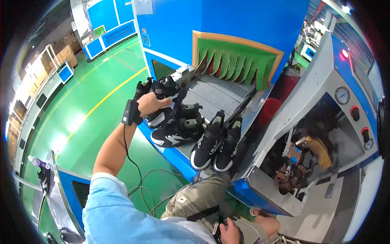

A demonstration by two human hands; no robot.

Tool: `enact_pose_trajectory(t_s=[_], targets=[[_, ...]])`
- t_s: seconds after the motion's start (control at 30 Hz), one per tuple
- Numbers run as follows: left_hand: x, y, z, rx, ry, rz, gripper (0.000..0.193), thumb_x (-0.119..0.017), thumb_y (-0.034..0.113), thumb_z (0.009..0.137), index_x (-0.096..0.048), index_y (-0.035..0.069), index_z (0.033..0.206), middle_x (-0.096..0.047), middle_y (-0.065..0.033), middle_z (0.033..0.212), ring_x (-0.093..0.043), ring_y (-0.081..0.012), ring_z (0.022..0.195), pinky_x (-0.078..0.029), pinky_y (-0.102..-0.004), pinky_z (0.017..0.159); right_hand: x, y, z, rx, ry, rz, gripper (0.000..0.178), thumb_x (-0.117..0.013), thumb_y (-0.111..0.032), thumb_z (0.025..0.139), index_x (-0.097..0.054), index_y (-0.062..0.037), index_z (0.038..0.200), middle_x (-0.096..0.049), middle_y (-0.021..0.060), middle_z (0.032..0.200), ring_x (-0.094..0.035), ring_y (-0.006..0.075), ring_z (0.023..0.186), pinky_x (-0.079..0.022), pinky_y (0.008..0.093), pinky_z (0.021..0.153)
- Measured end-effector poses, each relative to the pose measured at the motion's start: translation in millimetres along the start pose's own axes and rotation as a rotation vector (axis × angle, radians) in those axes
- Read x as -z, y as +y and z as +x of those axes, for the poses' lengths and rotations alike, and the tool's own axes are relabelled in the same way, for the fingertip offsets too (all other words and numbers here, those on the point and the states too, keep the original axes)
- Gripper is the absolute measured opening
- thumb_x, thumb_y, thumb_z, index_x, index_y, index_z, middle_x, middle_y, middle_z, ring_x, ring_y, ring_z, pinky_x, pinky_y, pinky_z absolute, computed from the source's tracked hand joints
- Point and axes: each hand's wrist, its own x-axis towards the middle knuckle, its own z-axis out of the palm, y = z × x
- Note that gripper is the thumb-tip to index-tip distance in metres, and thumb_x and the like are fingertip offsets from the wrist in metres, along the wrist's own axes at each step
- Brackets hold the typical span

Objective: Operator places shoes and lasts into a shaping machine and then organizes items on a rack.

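- Currently, black-and-white shoes (pixel 176 132) are gathered on the near end of a grey metal bed (pixel 215 91), which is edged in blue.
- The left hand (pixel 151 103) is placed over the far-left shoes of the group, and its thumb is laid across a white part of one of them; the fingers are mostly hidden, so it cannot be told how tightly the left grip is closed.
- A black device (pixel 131 112) is strapped to the left wrist, and the forearm is trailed by a dark cable.
- The right hand (pixel 230 232) is seen low near the lower edge, with its fingers curled beside a small black object (pixel 220 228); whether that object is held in the right grip cannot be told.
- Two upright shoes (pixel 217 142) are set side by side at the right of the group, with their toes pointed toward the person.
- Just left of them, another shoe is turned side-on, its toe directed left.
- Behind the bed, an opening in a blue machine (pixel 227 18) is framed in wood and hung with green strips (pixel 231 67).
- At the right, a grey machine is fitted with a round gauge (pixel 342 95) and red knobs (pixel 355 113).
- A red bin (pixel 271 107) is seen between the two machines.
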Motion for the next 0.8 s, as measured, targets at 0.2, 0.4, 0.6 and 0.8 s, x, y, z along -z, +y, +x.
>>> enact_pose_trajectory(t_s=[0.2, 0.4, 0.6, 0.8], targets=[[-12, 6, -25, -0.151, 0.340, 0.021, 0.095, -0.070, 0.062, 0.082, -0.044, -0.010, 0.138, -0.061, -0.0331, 0.125, -0.061, -0.0439, 0.116, -0.048, -0.0440, 0.100, 1, 32, -19, 0.054, 0.143, -0.032, 0.048, -0.052, -0.038, 0.102, -0.056, -0.0054, 0.137, -0.066, 0.0255, 0.118, -0.062, 0.0460, 0.104, -0.052, 0.0529, 0.086], [-9, -36, -68, -0.156, 0.289, -0.128, 0.074, -0.065, 0.047, 0.090, -0.048, -0.009, 0.136, -0.063, -0.0310, 0.123, -0.063, -0.0418, 0.114, -0.049, -0.0436, 0.099, 39, 16, -34, -0.034, 0.243, -0.118, 0.039, -0.053, -0.025, 0.105, -0.057, 0.0005, 0.134, -0.066, 0.0218, 0.110, -0.063, 0.0389, 0.097, -0.051, 0.0460, 0.086], [-76, 28, -87, -0.334, 0.524, -0.285, 0.045, -0.069, 0.036, 0.087, -0.065, -0.005, 0.105, -0.061, -0.0260, 0.112, -0.060, -0.0413, 0.106, -0.049, -0.0498, 0.094, 25, 177, -31, -0.101, 0.773, -0.365, 0.026, -0.067, -0.019, 0.090, -0.069, 0.0006, 0.107, -0.069, 0.0258, 0.098, -0.064, 0.0413, 0.092, -0.051, 0.0468, 0.084], [-127, -13, -205, 0.001, 0.590, -0.265, 0.058, -0.065, 0.032, 0.095, -0.046, 0.000, 0.139, -0.058, -0.0247, 0.129, -0.055, -0.0411, 0.122, -0.045, -0.0457, 0.103, 32, 188, 11, 0.047, 0.346, -0.458, 0.029, -0.063, -0.019, 0.093, -0.066, 0.0023, 0.112, -0.068, 0.0257, 0.103, -0.065, 0.0401, 0.095, -0.051, 0.0454, 0.086]])
